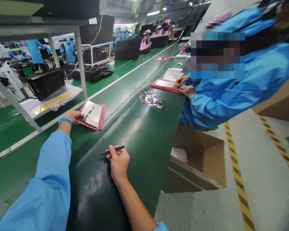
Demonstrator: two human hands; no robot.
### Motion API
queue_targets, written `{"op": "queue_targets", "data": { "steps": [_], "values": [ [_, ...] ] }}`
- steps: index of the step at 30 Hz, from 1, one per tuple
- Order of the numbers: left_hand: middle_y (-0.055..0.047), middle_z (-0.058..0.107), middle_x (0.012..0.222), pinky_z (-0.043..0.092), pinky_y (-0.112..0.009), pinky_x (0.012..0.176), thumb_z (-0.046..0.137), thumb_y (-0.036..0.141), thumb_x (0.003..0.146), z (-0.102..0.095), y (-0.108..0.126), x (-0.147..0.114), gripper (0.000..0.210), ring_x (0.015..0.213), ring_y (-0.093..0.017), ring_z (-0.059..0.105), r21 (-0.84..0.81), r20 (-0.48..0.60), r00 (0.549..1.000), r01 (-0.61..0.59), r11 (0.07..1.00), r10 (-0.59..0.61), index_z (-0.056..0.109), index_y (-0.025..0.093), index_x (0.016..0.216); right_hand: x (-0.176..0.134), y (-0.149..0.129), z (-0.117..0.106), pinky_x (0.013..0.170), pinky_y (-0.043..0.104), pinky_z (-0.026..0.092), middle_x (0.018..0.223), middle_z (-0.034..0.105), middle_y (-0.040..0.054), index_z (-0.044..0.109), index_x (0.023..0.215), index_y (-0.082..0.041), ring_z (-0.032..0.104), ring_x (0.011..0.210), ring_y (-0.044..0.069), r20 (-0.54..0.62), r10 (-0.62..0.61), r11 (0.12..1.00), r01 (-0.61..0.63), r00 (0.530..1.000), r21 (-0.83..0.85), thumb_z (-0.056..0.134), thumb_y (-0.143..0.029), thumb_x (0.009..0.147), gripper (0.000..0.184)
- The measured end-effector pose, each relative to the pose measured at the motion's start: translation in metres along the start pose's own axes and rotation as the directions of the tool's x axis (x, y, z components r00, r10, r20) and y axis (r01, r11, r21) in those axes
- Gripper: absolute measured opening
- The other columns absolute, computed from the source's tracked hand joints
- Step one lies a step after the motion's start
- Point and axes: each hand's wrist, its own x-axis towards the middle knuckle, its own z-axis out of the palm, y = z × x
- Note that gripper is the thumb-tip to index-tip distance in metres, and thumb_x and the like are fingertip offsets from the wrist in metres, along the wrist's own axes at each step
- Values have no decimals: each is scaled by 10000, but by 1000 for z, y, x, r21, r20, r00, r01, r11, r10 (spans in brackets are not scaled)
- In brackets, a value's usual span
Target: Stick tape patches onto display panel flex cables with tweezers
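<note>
My left hand [75, 116], with a blue band at the wrist, grips the near left edge of a flat silver panel [93, 113] that has several dark strips on it. Under the panel lies a red bubble-wrap sheet [101, 119], on the green bench [135, 128]. A pair of black tweezers [115, 149] sits between the thumb and fingers of my right hand [118, 159], just above the bench and apart from the panel. The tweezers' tips point left.
A co-worker in a blue smock [216, 99] works at the right on another panel [165, 83] over a red sheet. Small strip-like parts [153, 98] lie piled mid-bench. A metal shelf frame [80, 64] stands left; an open cardboard box [199, 160] is below right.
</note>
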Motion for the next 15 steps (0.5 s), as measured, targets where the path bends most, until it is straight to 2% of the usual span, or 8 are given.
{"op": "queue_targets", "data": {
  "steps": [2, 4, 8, 11, 13, 15],
  "values": [
    [-107, 681, 1276, 637, -426, 915, 687, 373, 1030, -5, 13, -20, 337, 1076, -227, 700, -130, 43, 998, 55, 990, -50, 656, 166, 1294, 3, 0, 1, 445, 199, 408, 680, 729, 53, 570, 826, -199, 589, 461, 122, -14, -15, 1000, 15, 1000, 22, 856, -488, 719, 420],
    [-108, 681, 1278, 641, -417, 907, 684, 364, 1033, -11, 27, -43, 338, 1071, -223, 703, -260, 44, 998, 61, 964, -51, 652, 164, 1303, 8, -1, 2, 435, 197, 400, 675, 723, 44, 561, 823, -203, 584, 458, 118, -41, -35, 998, 37, 999, 48, 861, -510, 703, 446],
    [-105, 698, 1270, 650, -421, 919, 664, 294, 1043, -28, 41, -111, 340, 1061, -218, 719, -486, -57, 998, -24, 873, -4, 623, 164, 1355, 21, -7, -3, 403, 179, 367, 663, 697, 8, 513, 828, -221, 558, 442, 100, -147, -57, 994, 70, 987, 87, 870, -527, 714, 484],
    [-99, 756, 1139, 639, -418, 995, 647, 141, 1014, -32, 23, -185, 304, 1036, -215, 745, -598, -131, 991, -80, 797, 2, 635, 112, 1316, 31, -13, -12, 408, 163, 371, 658, 673, -26, 473, 828, -231, 547, 449, 85, -231, -42, 994, 65, 972, 93, 847, -431, 800, 425],
    [-91, 778, 1063, 620, -418, 1047, 655, 96, 980, -26, -5, -244, 249, 1029, -221, 759, -645, -165, 986, -96, 758, -15, 675, 92, 1227, 34, -16, -19, 405, 149, 350, 652, 657, -44, 460, 824, -234, 532, 451, 73, -273, -18, 996, 41, 962, 79, 794, -316, 872, 348],
    [-89, 788, 1035, 612, -445, 1060, 688, 115, 945, -12, -40, -306, 195, 1025, -241, 769, -677, -191, 980, -92, 730, -54, 710, 99, 1138, 36, -17, -25, 403, 142, 321, 646, 641, -46, 456, 807, -236, 518, 457, 64, -295, 0, 999, 15, 956, 50, 681, -198, 952, 270]
  ]
}}
